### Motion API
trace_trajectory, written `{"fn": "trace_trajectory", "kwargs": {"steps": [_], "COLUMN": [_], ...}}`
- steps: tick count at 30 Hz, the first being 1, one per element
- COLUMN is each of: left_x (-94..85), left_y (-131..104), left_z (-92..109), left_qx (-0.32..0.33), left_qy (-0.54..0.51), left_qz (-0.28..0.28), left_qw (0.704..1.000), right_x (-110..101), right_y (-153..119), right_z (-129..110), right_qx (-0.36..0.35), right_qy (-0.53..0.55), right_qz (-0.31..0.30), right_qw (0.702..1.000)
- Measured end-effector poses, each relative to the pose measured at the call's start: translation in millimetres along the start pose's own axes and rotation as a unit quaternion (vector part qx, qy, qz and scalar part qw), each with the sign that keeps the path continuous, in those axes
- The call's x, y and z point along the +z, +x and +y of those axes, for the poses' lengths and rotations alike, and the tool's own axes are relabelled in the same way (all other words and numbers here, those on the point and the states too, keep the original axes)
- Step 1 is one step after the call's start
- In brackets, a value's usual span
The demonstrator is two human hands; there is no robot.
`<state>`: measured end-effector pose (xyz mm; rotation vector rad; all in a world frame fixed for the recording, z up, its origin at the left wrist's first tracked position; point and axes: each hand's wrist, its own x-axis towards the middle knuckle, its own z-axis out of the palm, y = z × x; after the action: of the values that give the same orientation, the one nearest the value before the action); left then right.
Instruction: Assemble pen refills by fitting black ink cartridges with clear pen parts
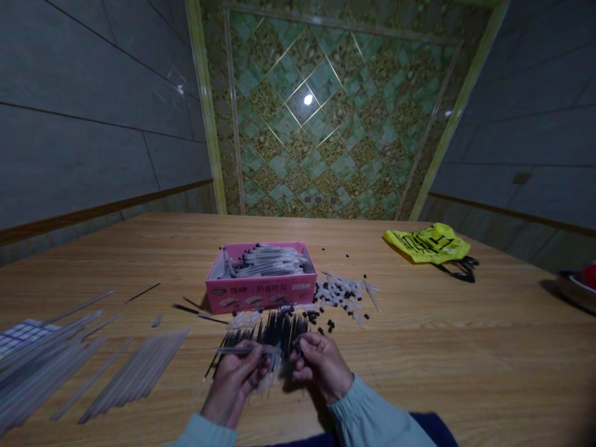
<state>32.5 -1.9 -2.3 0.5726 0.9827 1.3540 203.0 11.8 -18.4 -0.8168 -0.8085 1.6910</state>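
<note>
My left hand (235, 379) pinches a translucent pen barrel (237, 351), which lies roughly level and points toward my other hand. Close to the barrel's right end, my right hand (323, 363) has its thumb and fingertips pressed together; a small dark piece seems to be between them, too blurred to name. Beneath and behind both hands a heap of black pen refills (279, 326) is spread on the table. Past the refills stands an open pink box (261, 295) with many pens (272, 261) inside.
Clear and black small pen pieces (342, 292) lie scattered right of the box. Rows of clear tubes (139, 372) cover the wooden table (442, 347) at left, beside a checked cloth or paper (28, 335). A yellow bag (428, 242) lies far right; a bowl (577, 292) stands at the right edge.
</note>
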Motion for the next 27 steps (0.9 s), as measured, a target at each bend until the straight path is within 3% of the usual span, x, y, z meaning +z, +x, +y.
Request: {"fn": "trace_trajectory", "kwargs": {"steps": [8, 15, 27], "left_x": [-0.9, -2.9, -1.6], "left_y": [0, 2, 1], "left_z": [0, -1, -4], "left_qx": [-0.002, -0.005, 0.003], "left_qy": [-0.002, -0.032, 0.023], "left_qz": [-0.002, 0.01, 0.006], "left_qw": [1.0, 0.999, 1.0], "right_x": [-6, 2, 20], "right_y": [0, -2, -9], "right_z": [1, 1, 5], "right_qx": [0.007, 0.001, -0.123], "right_qy": [0.031, -0.003, -0.089], "right_qz": [-0.023, -0.012, 0.01], "right_qw": [0.999, 1.0, 0.988]}}
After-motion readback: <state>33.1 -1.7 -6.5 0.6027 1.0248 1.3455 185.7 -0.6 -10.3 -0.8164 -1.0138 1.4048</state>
